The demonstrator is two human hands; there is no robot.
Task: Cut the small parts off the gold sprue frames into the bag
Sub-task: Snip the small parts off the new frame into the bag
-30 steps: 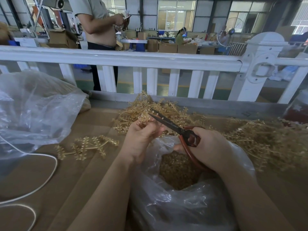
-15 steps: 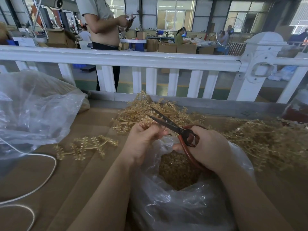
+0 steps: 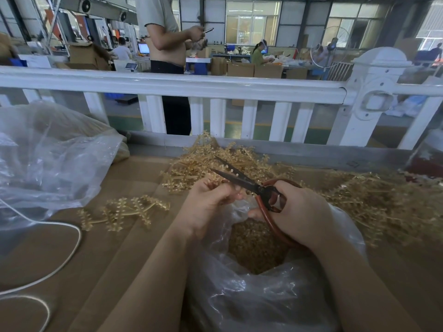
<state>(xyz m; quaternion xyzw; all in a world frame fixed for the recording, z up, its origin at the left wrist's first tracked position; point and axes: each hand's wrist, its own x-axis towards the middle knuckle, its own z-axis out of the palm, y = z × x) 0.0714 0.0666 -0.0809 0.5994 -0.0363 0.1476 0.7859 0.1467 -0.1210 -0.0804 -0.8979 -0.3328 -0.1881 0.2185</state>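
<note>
Scissors [image 3: 242, 182] open, R hand [image 3: 299, 212] grips.

Bag [image 3: 263, 295] nearest, frame pile [image 3: 230, 164] behind, railing [image 3: 167, 83] beyond.

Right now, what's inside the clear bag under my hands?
The clear bag holds a heap of small gold cut parts, seen through its open mouth. How deep the heap goes is hidden by the crumpled plastic and the right hand.

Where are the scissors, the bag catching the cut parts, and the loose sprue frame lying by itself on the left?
scissors [image 3: 242, 182], head view, on the dark blades.
bag [image 3: 251, 305], head view, on its clear near wall.
loose sprue frame [image 3: 124, 213], head view, on its middle branches.
</note>
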